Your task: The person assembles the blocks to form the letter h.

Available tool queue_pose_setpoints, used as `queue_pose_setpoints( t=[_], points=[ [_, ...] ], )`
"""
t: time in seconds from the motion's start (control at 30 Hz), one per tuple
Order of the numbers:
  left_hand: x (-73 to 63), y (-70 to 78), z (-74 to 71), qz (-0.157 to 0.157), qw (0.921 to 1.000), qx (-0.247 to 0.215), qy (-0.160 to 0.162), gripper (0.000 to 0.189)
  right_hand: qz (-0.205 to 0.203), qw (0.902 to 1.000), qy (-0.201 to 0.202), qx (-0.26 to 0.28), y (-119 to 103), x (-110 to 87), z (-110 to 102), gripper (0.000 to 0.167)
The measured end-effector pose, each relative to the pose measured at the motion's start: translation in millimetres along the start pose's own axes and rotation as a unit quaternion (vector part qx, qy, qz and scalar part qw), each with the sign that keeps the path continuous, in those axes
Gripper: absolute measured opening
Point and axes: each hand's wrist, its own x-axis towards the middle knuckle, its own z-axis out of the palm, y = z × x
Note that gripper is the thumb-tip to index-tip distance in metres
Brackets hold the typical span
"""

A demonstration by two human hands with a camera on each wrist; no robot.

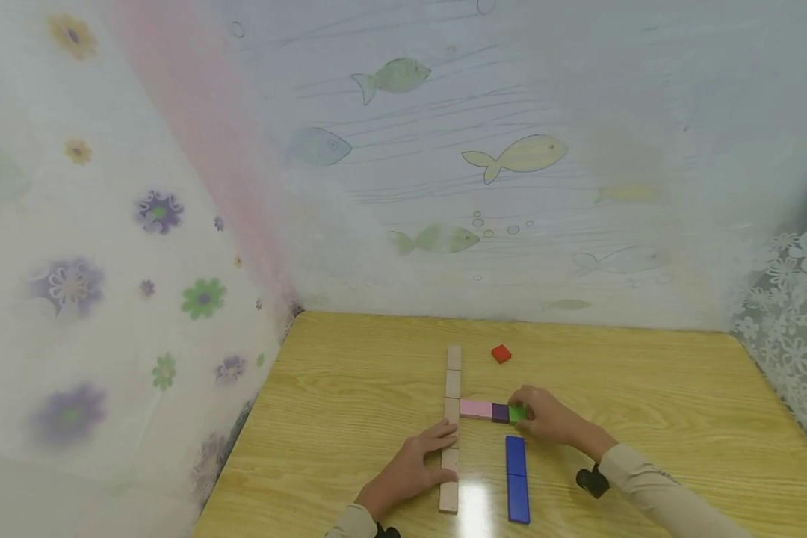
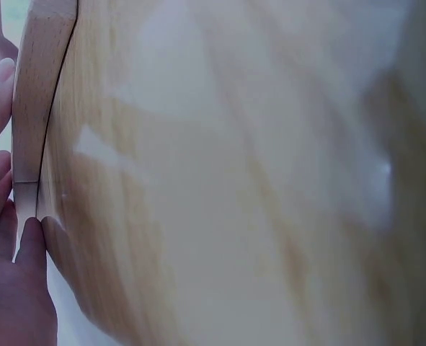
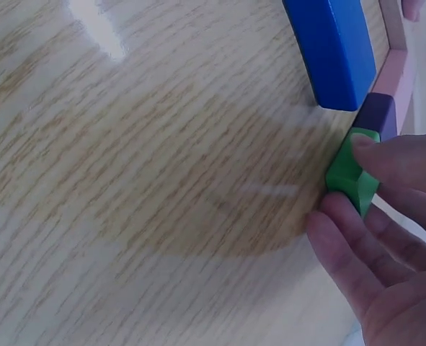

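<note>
Plain wooden blocks point(image 1: 450, 463) form a straight row running away from the person. My left hand point(image 1: 410, 465) rests against the row's left side, with thumb and fingertips touching it; its fingers look fairly straight. Joining the row's right side at a right angle is a line of a pink block point(image 1: 476, 409), a dark purple block point(image 1: 501, 413) and a green block point(image 1: 516, 414). My right hand point(image 1: 550, 417) pinches the green block at the line's right end. In the right wrist view, the thumb lies on top of the green block point(image 3: 353, 166), which sits against the purple block point(image 3: 376, 114).
Two blue blocks point(image 1: 517, 478) lie end to end in front of the coloured line, parallel to the wooden row. A small red block point(image 1: 501, 354) lies farther back. The wooden table point(image 1: 350, 373) meets walls painted with fish and flowers at its back and left.
</note>
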Motion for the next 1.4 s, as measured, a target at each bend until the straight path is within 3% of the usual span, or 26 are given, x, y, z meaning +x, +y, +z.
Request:
queue_pose_setpoints(
  t=[0.33, 0.87, 1.4],
  points=[
    [0.4, 2.9, -0.2, -0.003, 1.0000, -0.003, 0.001, 0.064, 0.009, 0.9989, 0.021, -0.040, -5.7, 0.8, 5.4, 0.023],
    [-0.1, 6.5, -1.4, -0.018, 0.9997, -0.017, -0.005, 0.063, 0.010, 0.9982, 0.027, -0.052, -3.9, 2.8, 7.3, 0.022],
    [-0.4, 3.8, -1.4, -0.012, 0.9999, -0.012, -0.003, 0.063, 0.001, 0.9942, 0.032, -0.102, -10.2, 15.9, -10.0, 0.022]
  ],
)
